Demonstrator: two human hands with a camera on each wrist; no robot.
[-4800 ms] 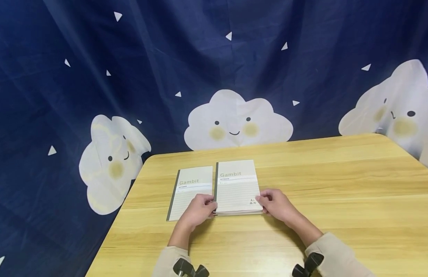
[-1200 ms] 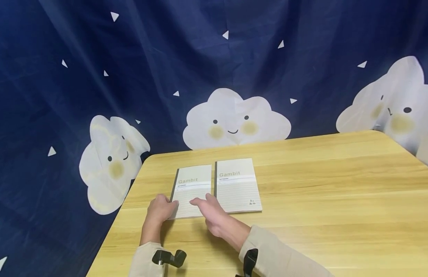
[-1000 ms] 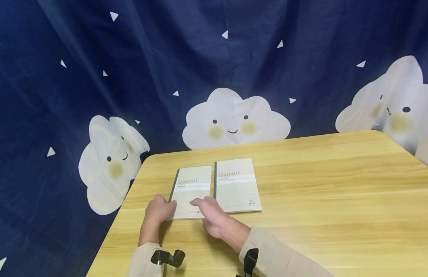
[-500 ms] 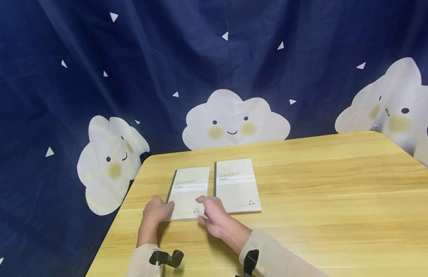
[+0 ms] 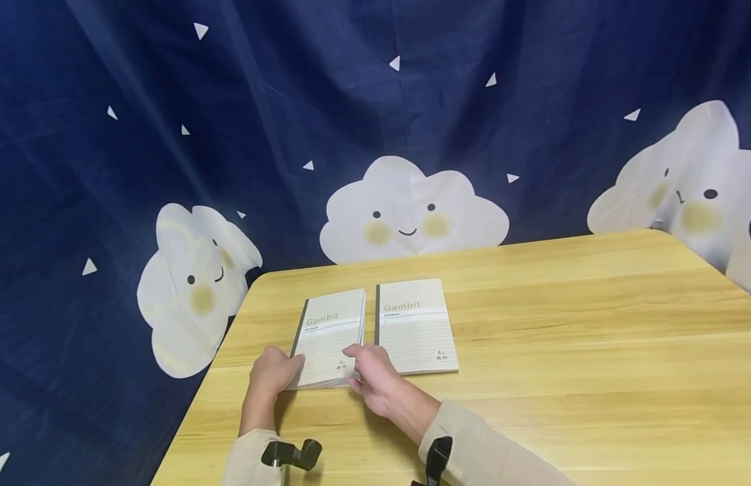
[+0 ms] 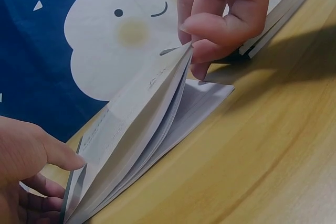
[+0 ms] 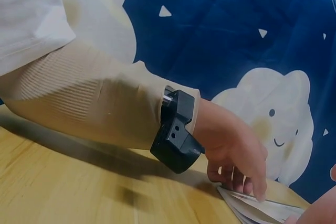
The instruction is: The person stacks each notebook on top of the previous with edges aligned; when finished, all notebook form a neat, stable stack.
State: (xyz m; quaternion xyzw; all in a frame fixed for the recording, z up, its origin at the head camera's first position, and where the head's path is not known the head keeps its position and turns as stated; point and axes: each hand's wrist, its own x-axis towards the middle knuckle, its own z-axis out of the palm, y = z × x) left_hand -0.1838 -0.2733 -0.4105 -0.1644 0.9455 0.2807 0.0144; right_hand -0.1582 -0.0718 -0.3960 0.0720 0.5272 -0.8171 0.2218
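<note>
Two pale Gambit notebooks with dark spines lie side by side. On the left notebook (image 5: 329,331), my left hand (image 5: 273,371) grips the spine side near its lower end, thumb on the cover and fingers curled at the edge. My right hand (image 5: 378,378) pinches the lower right corner of its cover and upper pages. In the left wrist view these lifted leaves (image 6: 142,124) fan out above the lower pages (image 6: 202,98), which stay flat. The right notebook (image 5: 416,331) lies closed just beyond the right hand.
Both notebooks lie on a light wooden table (image 5: 563,337) with a rounded far edge. Behind it hangs a dark blue curtain (image 5: 278,101) printed with clouds and triangles. Black wrist cameras (image 5: 293,453) sit on both sleeves.
Both hands have gone from the right notebook to the left one. The left notebook has shifted slightly left, and its lower right corner has come up in the right hand's pinch.
</note>
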